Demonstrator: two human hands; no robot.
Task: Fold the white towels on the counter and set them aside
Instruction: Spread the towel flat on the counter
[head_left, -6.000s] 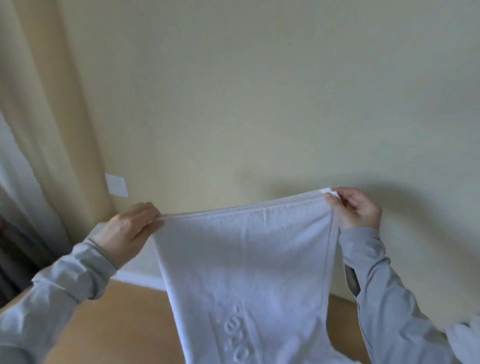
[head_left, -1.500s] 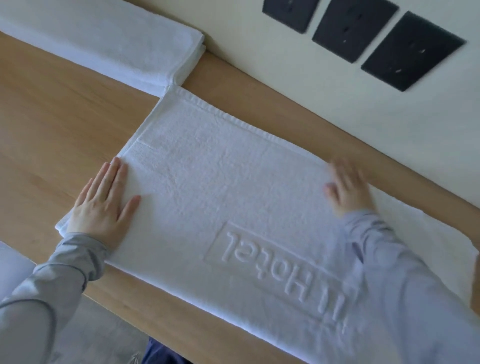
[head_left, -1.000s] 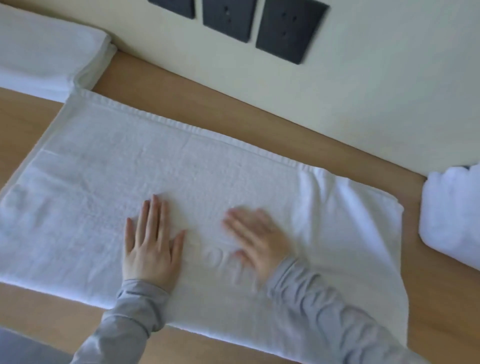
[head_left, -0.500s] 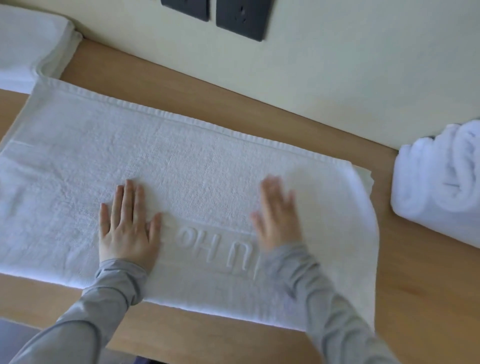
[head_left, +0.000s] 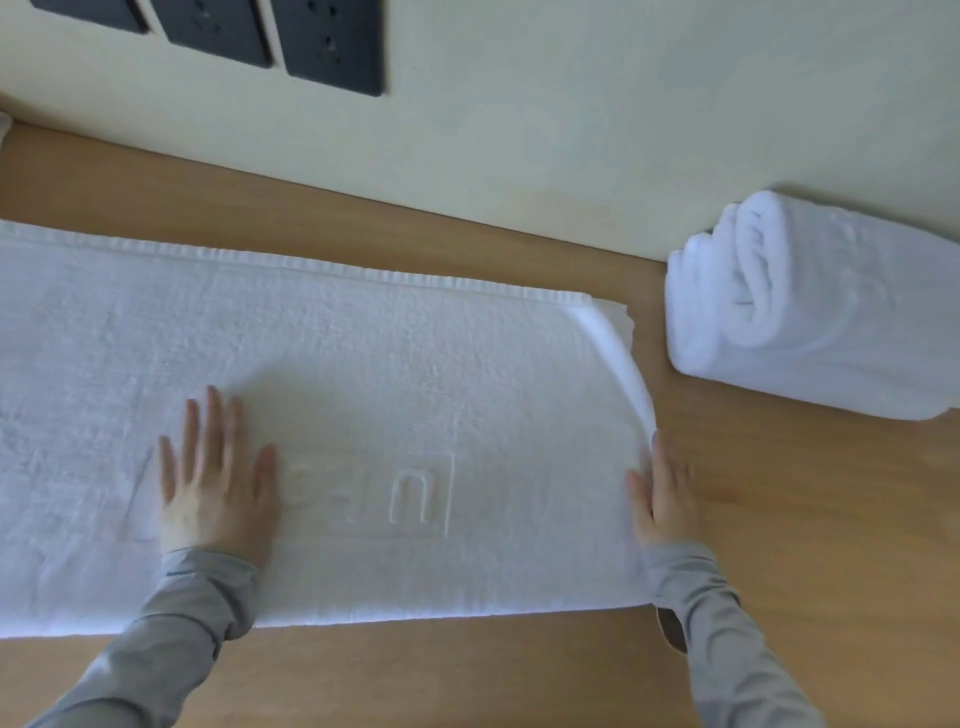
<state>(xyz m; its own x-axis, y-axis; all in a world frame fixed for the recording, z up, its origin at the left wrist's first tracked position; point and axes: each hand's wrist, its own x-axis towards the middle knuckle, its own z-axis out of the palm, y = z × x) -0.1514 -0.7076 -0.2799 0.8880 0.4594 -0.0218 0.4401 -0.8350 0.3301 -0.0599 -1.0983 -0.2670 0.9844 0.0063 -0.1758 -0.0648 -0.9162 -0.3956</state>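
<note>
A white towel with raised lettering lies spread flat along the wooden counter, folded double with its ribbed hem toward the wall. My left hand rests flat on it, palm down, fingers apart, left of the lettering. My right hand lies on edge at the towel's right border, fingers straight, touching the cloth where that border lifts slightly. Neither hand grips anything. A second white towel, loosely rolled and bunched, sits on the counter to the right against the wall.
The cream wall rises right behind the counter, with dark socket plates at the upper left. Bare wood shows between the two towels and along the counter's near edge.
My right hand has slid rightward across the towel from beside the lettering to its right border. The left hand has stayed pressed in place. The view has shifted right.
</note>
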